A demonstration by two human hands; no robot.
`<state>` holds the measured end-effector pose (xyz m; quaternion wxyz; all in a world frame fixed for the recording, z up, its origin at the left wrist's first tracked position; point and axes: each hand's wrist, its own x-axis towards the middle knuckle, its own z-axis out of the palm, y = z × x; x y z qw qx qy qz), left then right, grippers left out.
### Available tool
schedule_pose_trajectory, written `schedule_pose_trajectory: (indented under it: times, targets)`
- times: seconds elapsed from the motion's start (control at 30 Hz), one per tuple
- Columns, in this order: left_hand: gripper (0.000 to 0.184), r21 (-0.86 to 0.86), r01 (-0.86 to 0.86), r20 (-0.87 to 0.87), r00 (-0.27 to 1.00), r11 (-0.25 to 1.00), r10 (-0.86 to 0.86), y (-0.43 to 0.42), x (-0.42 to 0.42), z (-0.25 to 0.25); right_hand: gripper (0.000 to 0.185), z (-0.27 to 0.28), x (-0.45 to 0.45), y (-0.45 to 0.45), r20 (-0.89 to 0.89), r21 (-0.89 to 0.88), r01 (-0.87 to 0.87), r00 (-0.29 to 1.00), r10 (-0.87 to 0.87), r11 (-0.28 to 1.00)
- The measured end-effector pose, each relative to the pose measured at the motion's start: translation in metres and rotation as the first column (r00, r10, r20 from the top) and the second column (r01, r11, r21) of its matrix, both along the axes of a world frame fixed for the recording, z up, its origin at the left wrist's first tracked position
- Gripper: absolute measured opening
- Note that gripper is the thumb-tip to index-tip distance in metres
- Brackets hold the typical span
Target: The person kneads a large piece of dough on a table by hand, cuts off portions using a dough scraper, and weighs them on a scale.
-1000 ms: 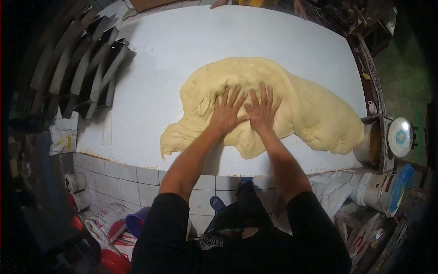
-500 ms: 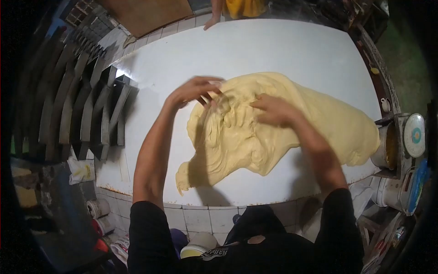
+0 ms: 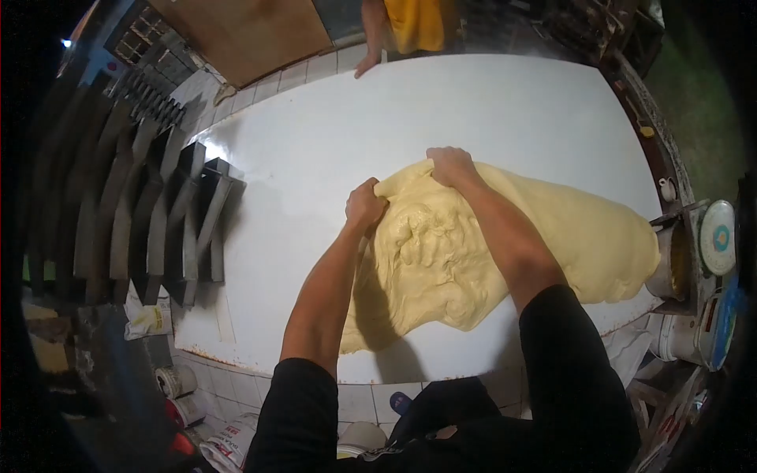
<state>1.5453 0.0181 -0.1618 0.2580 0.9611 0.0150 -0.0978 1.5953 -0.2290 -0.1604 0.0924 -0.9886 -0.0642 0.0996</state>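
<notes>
A large mass of pale yellow dough lies across the right half of a white table. Its far left edge is gripped by my left hand, fingers curled round it. My right hand is closed on the far edge of the dough, a little farther back and to the right. Between my forearms the dough's surface is wrinkled and dented. My left forearm partly covers the dough's near left end.
Dark metal pans are stacked at the table's left. A pot and a round scale dial stand at the right edge. Across the table, another person's hand rests on the far edge, beside yellow clothing.
Both hands were pressed flat on the dough, then lifted, and have now moved to its far edge and closed on it. The view has shifted to show more of the far side.
</notes>
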Motion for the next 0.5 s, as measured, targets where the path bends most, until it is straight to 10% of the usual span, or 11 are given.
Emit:
schedule_pose_trajectory:
  times: [0.13, 0.2, 0.27, 0.5]
  targets:
    - [0.021, -0.32, 0.074, 0.251, 0.968, 0.944, 0.01, 0.034, -0.074, 0.045, 0.015, 0.082, -0.115, -0.017, 0.149, 0.622, 0.137, 0.946, -0.288, 0.771]
    - [0.025, -0.142, 0.248, 0.451, 0.878, 0.958, -0.16, 0.073, -0.138, 0.065, 0.017, 0.102, -0.202, -0.029, 0.206, 0.695, 0.123, 0.91, -0.36, 0.709]
    - [0.03, 0.019, 0.311, 0.444, 0.849, 0.95, -0.287, 0.095, -0.229, 0.085, 0.02, 0.082, -0.307, -0.041, 0.486, 0.598, -0.066, 0.822, -0.296, 0.799]
    - [0.05, 0.221, 0.493, 0.435, 0.722, 0.841, -0.538, 0.122, -0.439, 0.012, 0.041, -0.018, -0.55, 0.016, 0.292, 0.225, 0.051, 0.949, -0.117, 0.973]
